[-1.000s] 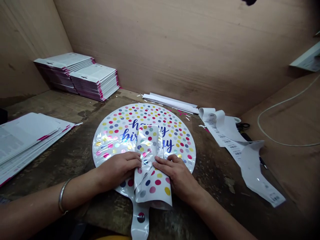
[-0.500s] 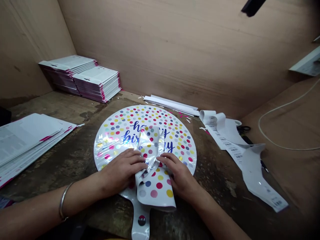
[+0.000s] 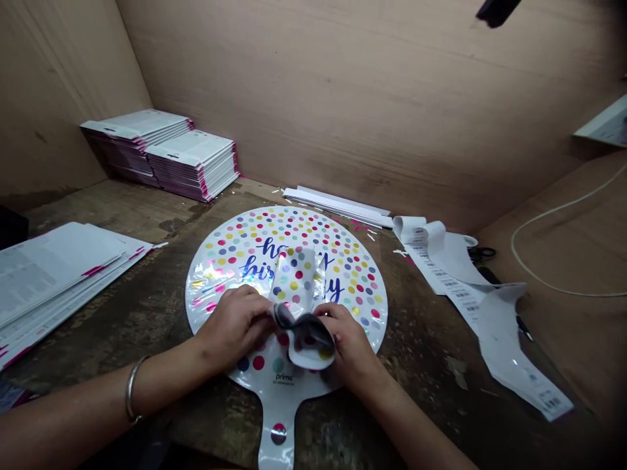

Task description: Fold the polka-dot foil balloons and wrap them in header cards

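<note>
Head view, from above: we see a round foil balloon (image 3: 337,261) printed with multicoloured polka dots and blue script, lying flat on a dark, worn wooden workbench (image 3: 122,307). Its narrow white tail (image 3: 278,437) points toward the person. A folded, silver-backed flap (image 3: 298,307) of the balloon lies over the disc's centre, its long axis running from the tail side toward the far rim. The curled left hand (image 3: 232,326) and right hand (image 3: 350,339) grip the flap's near end from opposite sides, and we judge neither nearer. Dark wood shows beyond the disc's rim on both sides, between a loose pile of white, pink-edged packets (image 3: 63,274) at left and a curling white barcode label strip (image 3: 460,294) at right.
</note>
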Demonstrator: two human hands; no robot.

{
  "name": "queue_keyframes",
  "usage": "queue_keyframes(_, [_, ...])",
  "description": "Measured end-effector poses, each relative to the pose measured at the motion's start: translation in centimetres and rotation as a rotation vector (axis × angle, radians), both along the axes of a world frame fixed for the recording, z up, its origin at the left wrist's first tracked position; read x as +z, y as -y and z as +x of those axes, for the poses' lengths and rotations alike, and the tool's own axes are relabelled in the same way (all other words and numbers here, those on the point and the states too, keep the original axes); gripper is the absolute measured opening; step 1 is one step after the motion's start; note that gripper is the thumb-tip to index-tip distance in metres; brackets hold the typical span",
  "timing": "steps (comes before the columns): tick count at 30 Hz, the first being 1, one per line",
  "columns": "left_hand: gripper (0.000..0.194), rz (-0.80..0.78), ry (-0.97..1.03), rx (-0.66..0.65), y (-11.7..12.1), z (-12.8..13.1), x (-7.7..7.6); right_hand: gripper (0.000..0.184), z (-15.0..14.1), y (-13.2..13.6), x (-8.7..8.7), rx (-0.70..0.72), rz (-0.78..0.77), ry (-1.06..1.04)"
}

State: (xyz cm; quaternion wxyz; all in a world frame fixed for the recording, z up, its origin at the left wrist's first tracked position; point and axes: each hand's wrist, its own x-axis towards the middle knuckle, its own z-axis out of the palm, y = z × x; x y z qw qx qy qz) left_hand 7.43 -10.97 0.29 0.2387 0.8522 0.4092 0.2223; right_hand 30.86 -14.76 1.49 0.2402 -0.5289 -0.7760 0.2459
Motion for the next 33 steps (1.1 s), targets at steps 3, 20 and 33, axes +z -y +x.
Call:
queue_keyframes(3, [0.019,-0.018,-0.1,0.145,-0.3,0.9,0.4,0.027,-0.4,-0.5,0.3,-0.075,-0.026,-0.029])
queue_keyframes(20, [0.017,-0.014,-0.187,0.237,-1.9,2.1,0.4,0.019,1.0,-1.2,-0.3,-0.235,-0.3,-0.277])
queue_keyframes(33, [0.017,0.017,-0.266,0.26,-1.9,2.4,0.6,0.021,1.2,-1.0,0.7,-0.263,-0.121,-0.005])
